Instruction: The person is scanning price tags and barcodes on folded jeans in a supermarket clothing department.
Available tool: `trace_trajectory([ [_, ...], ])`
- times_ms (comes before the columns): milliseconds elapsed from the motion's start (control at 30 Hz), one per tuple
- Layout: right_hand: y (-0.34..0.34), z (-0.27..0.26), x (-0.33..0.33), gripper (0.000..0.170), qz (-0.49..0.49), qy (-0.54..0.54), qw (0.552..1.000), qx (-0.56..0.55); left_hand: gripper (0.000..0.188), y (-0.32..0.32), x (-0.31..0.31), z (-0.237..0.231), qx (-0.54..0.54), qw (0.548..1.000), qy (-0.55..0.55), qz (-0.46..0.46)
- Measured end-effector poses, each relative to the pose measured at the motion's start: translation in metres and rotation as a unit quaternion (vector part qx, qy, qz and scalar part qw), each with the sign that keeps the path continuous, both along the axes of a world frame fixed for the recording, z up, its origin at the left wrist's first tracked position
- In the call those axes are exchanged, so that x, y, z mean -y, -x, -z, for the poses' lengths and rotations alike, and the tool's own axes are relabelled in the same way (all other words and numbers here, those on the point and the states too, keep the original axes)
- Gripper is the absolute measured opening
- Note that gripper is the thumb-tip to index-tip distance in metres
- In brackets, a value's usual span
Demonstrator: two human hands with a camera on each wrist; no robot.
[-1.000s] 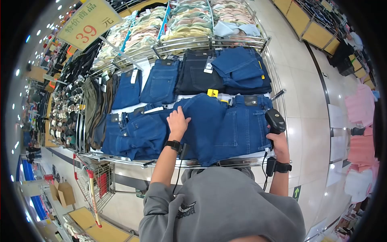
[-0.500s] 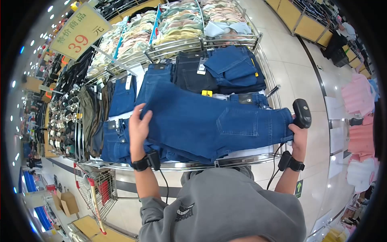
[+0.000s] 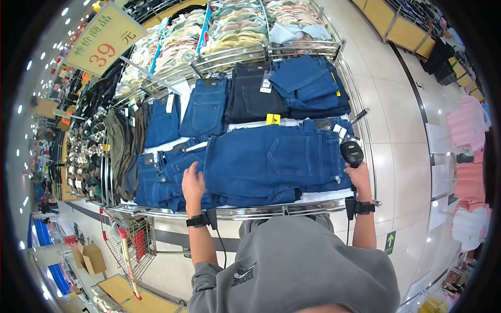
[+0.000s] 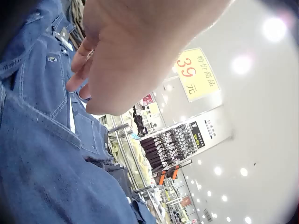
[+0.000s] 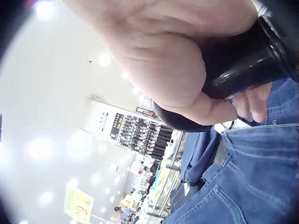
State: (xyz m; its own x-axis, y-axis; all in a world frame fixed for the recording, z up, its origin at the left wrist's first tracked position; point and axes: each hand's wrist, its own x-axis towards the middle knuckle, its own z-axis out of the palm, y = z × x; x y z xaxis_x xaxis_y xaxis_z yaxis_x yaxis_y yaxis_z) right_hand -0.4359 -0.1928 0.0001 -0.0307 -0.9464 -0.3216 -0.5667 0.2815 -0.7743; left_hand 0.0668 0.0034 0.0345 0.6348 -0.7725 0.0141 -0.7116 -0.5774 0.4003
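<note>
A folded pair of blue jeans (image 3: 250,161) lies across the front row, back pocket up, its waist end to the right. My left hand (image 3: 193,183) is at its left end, fingers extended; in the left wrist view that hand (image 4: 126,56) appears just off the denim, holding nothing. My right hand (image 3: 359,177) grips a black handheld scanner (image 3: 352,153) at the waist end. The right wrist view shows the fingers of this hand (image 5: 177,70) curled round the scanner's black handle (image 5: 243,60), beside the waistband. White tags (image 3: 342,133) show near the scanner.
Behind stand folded jeans (image 3: 206,107) and a dark pair (image 3: 255,94), with pale garments (image 3: 235,26) beyond a metal rail. A yellow price sign (image 3: 106,39) stands at the left. A shopping cart (image 3: 128,235) is at lower left, and a chrome rail (image 3: 285,210) edges the front.
The jeans were lifted and stretched between both hands, then laid down flat. The left hand went left, then slightly right off the cloth; the right hand moved out and came back inward with the scanner.
</note>
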Motion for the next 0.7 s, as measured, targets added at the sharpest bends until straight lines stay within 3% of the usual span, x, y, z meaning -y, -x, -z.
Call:
trace_trajectory([
  [100,0.001,0.009,-0.003,0.026,0.051,-0.055,0.992,0.101,0.039,0.007,0.013,0.002,0.026,0.994,0.024,0.103],
  [233,-0.005,0.01,-0.003,0.021,0.032,-0.055,0.991,0.115,0.04,0.018,0.06,0.007,0.006,0.977,0.04,0.209],
  [433,-0.025,-0.002,-0.005,0.015,-0.02,-0.118,0.986,0.12,0.041,0.074,0.147,0.025,0.108,0.937,0.088,0.319],
  [533,-0.034,-0.01,-0.009,0.014,-0.053,-0.151,0.981,0.112,0.035,0.096,0.174,0.043,0.078,0.932,0.016,0.354],
  [633,-0.03,0.003,-0.015,0.016,-0.072,-0.126,0.987,0.075,0.025,0.105,0.19,0.058,0.116,0.93,-0.032,0.347],
  [700,-0.026,0.006,-0.021,0.018,-0.062,-0.13,0.987,0.076,0.019,0.106,0.192,0.055,0.105,0.927,-0.015,0.359],
])
